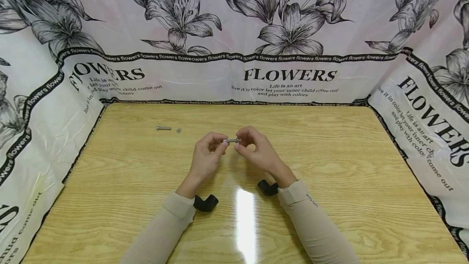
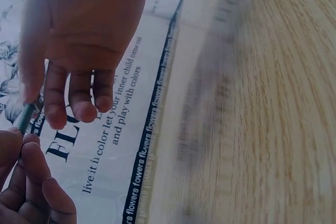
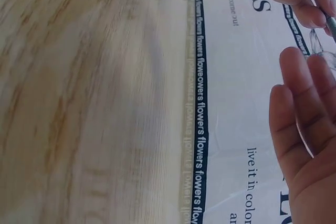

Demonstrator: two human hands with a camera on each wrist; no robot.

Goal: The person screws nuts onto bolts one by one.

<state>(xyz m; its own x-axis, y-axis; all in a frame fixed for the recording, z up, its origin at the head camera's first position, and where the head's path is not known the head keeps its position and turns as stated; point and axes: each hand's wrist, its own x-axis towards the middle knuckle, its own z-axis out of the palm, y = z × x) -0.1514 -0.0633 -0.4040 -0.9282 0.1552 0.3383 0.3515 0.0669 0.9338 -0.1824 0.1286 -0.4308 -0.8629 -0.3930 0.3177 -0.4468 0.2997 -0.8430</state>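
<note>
In the head view a silver bolt [image 1: 231, 140] is held level over the table between both hands. My left hand [image 1: 206, 156] pinches it at its head end with thumb and index finger. At the other end, thumb and fingers of my right hand [image 1: 261, 152] pinch a small nut [image 1: 238, 140] on the bolt's tip. The threaded shank of the bolt [image 2: 24, 117] shows between the fingertips in the left wrist view. Only part of the bolt [image 3: 331, 23] appears at the right edge of the right wrist view.
A second bolt [image 1: 163, 128] and a loose nut [image 1: 178, 130] lie at the back left of the wooden table [image 1: 329, 154]. Two black elbow pipes [image 1: 207, 203] [image 1: 267, 188] lie beside the forearms, partly covered by the sleeves. A flower-print sheet [image 1: 198, 78] encloses the table's back and sides.
</note>
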